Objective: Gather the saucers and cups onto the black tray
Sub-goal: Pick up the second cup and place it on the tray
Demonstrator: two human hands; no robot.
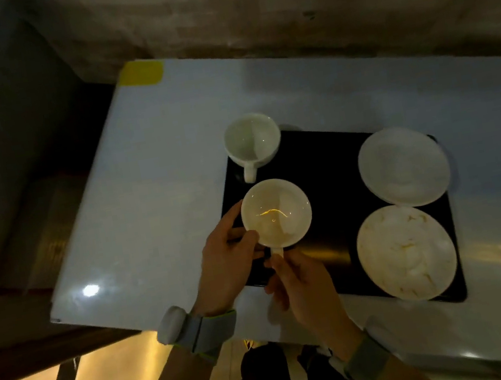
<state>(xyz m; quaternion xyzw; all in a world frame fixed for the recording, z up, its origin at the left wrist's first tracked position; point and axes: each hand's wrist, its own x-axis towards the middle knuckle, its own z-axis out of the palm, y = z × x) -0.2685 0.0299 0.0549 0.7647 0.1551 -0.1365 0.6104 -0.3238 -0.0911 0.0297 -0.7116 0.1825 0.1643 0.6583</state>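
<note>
A black tray (330, 196) lies on the white table. Two white saucers rest on its right side, one at the back (403, 166) and one at the front (406, 252). A white cup (252, 141) stands at the tray's back left corner, its handle pointing toward me. A second white cup (276, 212) is over the tray's left edge, held by both hands. My left hand (227, 260) grips its left rim and side. My right hand (304, 283) pinches its handle from below.
The white table (142, 188) has a yellow patch (141, 72) at its back left corner. A brick wall runs behind it. The table's left and near edges drop off to a dim floor. Grey bands wrap both wrists.
</note>
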